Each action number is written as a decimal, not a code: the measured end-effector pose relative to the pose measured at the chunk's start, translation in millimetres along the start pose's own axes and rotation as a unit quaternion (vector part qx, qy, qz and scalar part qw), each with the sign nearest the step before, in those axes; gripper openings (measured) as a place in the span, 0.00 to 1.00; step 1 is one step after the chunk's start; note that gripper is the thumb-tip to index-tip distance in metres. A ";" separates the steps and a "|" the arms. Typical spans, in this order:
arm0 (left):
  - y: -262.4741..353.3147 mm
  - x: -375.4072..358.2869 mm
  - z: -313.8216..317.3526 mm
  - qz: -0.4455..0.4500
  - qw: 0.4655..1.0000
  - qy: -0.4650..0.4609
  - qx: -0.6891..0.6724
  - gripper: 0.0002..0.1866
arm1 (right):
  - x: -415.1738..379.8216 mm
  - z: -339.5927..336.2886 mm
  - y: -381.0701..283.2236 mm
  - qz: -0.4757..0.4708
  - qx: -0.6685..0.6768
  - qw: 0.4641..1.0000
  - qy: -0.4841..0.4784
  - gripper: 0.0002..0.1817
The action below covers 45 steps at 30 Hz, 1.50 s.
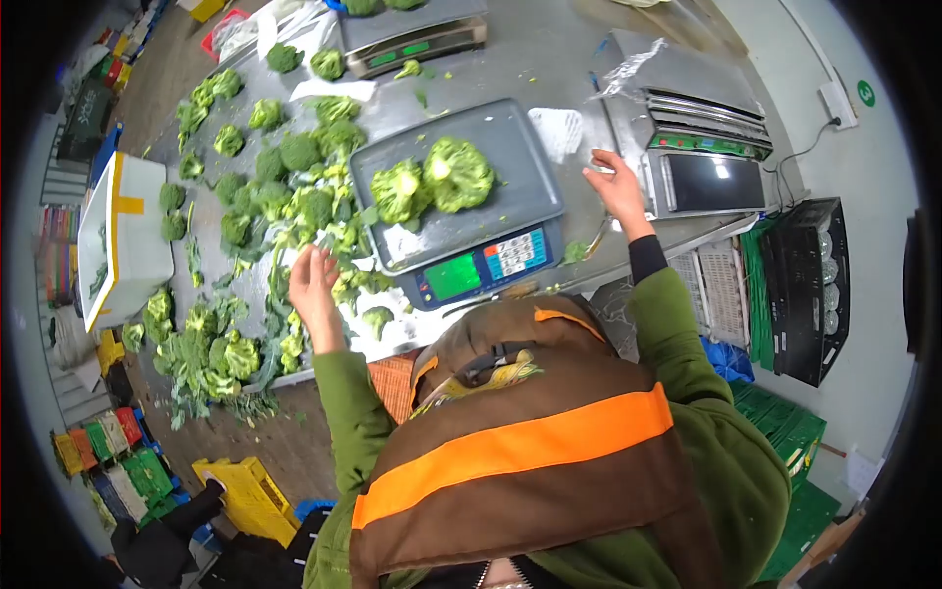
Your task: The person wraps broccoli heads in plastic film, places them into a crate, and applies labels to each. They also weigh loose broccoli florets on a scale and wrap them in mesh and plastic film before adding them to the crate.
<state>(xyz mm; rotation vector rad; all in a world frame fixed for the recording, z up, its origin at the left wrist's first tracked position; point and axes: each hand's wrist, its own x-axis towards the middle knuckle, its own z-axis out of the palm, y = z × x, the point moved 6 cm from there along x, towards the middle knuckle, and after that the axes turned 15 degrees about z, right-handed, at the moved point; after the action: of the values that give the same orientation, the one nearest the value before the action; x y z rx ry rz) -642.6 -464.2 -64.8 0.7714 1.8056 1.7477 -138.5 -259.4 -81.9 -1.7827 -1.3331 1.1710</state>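
Two broccoli heads (458,175) lie side by side on the grey tray (520,221) of a digital scale (481,267) with a lit green display. My left hand (314,282) is over the broccoli pieces left of the scale, its fingers bent together; whether anything small is between them is hidden. To the right of the tray, my right hand (615,184) is raised with thumb and fingers apart and nothing in it. Many loose broccoli pieces (299,152) cover the metal table (412,116) left of the tray.
A wrapping machine (706,147) stands at the right. Another scale (417,54) is at the back. A white box (147,231) sits at the left edge. Black (810,294) and green crates (780,422) are at the right. A person in dark clothing (162,540) is at lower left.
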 end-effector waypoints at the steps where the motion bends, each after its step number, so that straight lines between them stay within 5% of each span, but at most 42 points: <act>1: -0.1 -6.5 -1.1 -0.001 1.000 0.011 0.002 0.22 | 12.8 -1.4 8.4 0.007 -0.005 1.000 0.012 0.28; 7: 31.6 -45.8 17.7 0.061 0.994 0.070 0.053 0.14 | 98.9 24.5 39.6 0.249 0.263 0.930 0.064 0.38; 8: 43.0 -51.9 30.4 0.077 0.994 0.059 0.055 0.13 | 156.3 30.4 87.2 0.233 0.100 0.953 0.166 0.38; 11: 62.5 -68.3 74.5 0.096 0.995 -0.008 0.013 0.11 | 160.7 32.1 70.2 0.311 0.058 0.907 0.280 0.29; 13: 72.9 -82.0 104.1 0.078 0.995 -0.058 0.006 0.12 | 145.8 54.2 68.2 0.369 0.171 0.913 -0.012 0.19; 16: 85.2 -97.1 145.8 0.045 0.988 -0.142 -0.030 0.13 | 140.3 59.9 64.5 0.290 0.422 0.851 -0.113 0.07; 21: 120.4 -97.8 221.7 0.048 0.968 -0.237 -0.067 0.23 | 27.1 8.5 -78.3 0.012 0.370 0.897 -0.243 0.13; 25: 142.7 -88.3 276.3 0.074 0.936 -0.302 -0.164 0.38 | -31.2 5.7 -120.5 -0.081 0.245 0.906 -0.334 0.17; 28: 136.2 -87.7 279.5 -0.003 0.932 -0.316 -0.178 0.28 | -49.3 9.8 -127.9 -0.111 0.195 0.912 -0.344 0.21; 29: 128.8 -84.5 274.9 0.029 0.948 -0.271 -0.166 0.15 | -54.5 10.9 -129.8 -0.073 0.253 0.894 -0.364 0.23; 30: 118.0 -82.1 270.1 0.033 0.948 -0.270 -0.165 0.15 | -61.0 10.9 -133.4 -0.033 0.309 0.871 -0.381 0.25; 32: 113.7 -70.4 253.9 0.187 0.956 -0.221 0.047 0.09 | -75.0 13.3 -143.0 -0.007 0.360 0.843 -0.400 0.26; 33: 132.8 -72.5 252.7 0.336 0.926 -0.160 0.066 0.12 | -80.2 21.1 -138.5 0.051 0.385 0.808 -0.443 0.26; 34: 131.6 -70.6 252.0 0.340 0.925 -0.158 0.063 0.12 | -87.0 28.0 -137.1 0.108 0.405 0.768 -0.484 0.27; 36: 121.9 -68.8 245.1 0.304 0.940 -0.153 -0.025 0.13 | -91.5 36.2 -136.9 0.107 0.369 0.787 -0.482 0.19; 37: 114.4 -69.1 241.6 0.223 0.957 -0.154 -0.104 0.14 | -81.8 36.6 -131.6 0.044 0.317 0.855 -0.408 0.15; 39: 115.4 -67.3 228.1 0.218 0.960 -0.166 -0.061 0.14 | -68.3 25.8 -136.5 -0.082 0.191 0.957 -0.201 0.09; 40: 120.4 -69.5 232.0 0.209 0.959 -0.191 -0.020 0.14 | -61.6 26.8 -131.9 -0.079 0.191 0.962 -0.178 0.09; 42: 113.3 -85.9 243.3 0.044 0.948 -0.291 -0.119 0.13 | -50.6 11.1 -124.5 -0.162 0.214 0.963 -0.017 0.12; 44: 124.1 -108.8 249.2 -0.076 0.902 -0.385 -0.181 0.17 | -50.4 5.2 -130.5 -0.148 0.204 0.968 -0.013 0.13; 45: 117.1 -107.7 242.3 -0.058 0.905 -0.371 -0.200 0.19 | -44.5 6.3 -129.5 -0.122 0.159 0.974 -0.105 0.19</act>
<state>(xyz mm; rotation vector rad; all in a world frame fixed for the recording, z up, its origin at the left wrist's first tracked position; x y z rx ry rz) -390.0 -366.4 38.4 0.9544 0.9280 1.3966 -201.3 -262.9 39.9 -1.2605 -1.3487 1.3730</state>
